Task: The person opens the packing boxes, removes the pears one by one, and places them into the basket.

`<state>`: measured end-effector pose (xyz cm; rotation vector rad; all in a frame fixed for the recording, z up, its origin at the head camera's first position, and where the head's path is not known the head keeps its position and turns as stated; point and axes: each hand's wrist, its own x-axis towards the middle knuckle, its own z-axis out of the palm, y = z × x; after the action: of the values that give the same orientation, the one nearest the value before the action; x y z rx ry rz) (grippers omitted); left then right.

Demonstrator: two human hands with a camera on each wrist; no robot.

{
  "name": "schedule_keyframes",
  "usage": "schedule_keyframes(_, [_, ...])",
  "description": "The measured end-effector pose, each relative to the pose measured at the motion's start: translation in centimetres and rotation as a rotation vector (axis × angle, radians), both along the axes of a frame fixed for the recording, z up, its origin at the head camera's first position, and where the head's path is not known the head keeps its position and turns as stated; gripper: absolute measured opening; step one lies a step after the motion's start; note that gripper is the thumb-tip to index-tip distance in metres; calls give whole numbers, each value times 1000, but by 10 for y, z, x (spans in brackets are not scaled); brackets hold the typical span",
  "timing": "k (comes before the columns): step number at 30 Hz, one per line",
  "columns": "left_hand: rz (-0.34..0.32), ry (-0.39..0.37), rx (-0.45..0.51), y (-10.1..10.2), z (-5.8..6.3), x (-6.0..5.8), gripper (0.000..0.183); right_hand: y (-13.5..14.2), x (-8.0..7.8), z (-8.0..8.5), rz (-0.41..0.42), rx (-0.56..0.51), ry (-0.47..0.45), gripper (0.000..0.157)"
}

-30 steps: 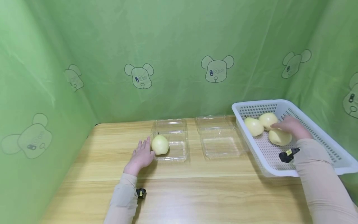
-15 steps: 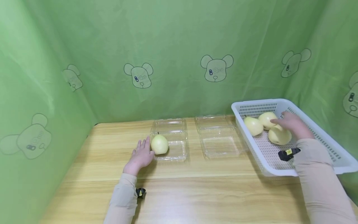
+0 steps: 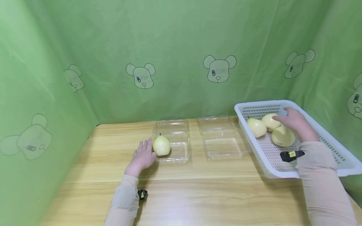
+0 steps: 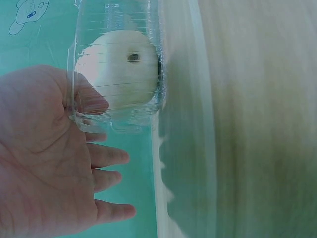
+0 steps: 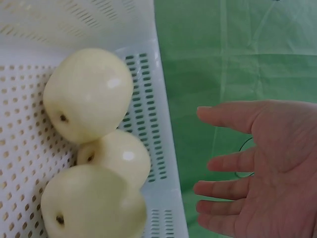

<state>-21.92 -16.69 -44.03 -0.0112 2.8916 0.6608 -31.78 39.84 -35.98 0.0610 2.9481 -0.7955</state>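
My left hand (image 3: 142,158) lies with straight fingers along the left side of a clear plastic clamshell box (image 3: 181,152). In the left wrist view its thumb (image 4: 94,103) shows through the box wall, overlapping the pale yellow pear (image 4: 121,69) inside; the other fingers are outside. My right hand (image 3: 298,124) hovers over the white basket (image 3: 255,147), thumb and fingers apart and holding nothing. Below it is a pear (image 3: 283,137); two more, a left pear (image 3: 256,127) and a back pear (image 3: 270,121), lie close by. The right wrist view shows the open palm (image 5: 285,171) facing the pears.
A second clear clamshell box (image 3: 224,147) lies open between the first box and the basket. Green cloth walls (image 3: 181,94) enclose the wooden table (image 3: 198,201) at the back and sides. A black wrist camera (image 3: 291,155) sits under the right forearm.
My right hand has risen off the nearest pear and its fingers have spread, drawing slightly back and right. That pear has turned a little in place. My left hand has stayed still.
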Motion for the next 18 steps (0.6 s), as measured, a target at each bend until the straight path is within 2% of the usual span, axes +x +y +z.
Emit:
schedule_keyframes(6, [-2, -4, -7, 0, -1, 0, 72, -7, 0, 5, -10, 5, 96, 90])
schedule_keyframes(13, [-4, -10, -6, 0, 0, 0, 72, -21, 8, 17, -52, -57, 141, 91])
schedule_keyframes(18, [-2, -8, -1, 0, 1, 0, 72, -33, 15, 25, -49, -79, 189, 91])
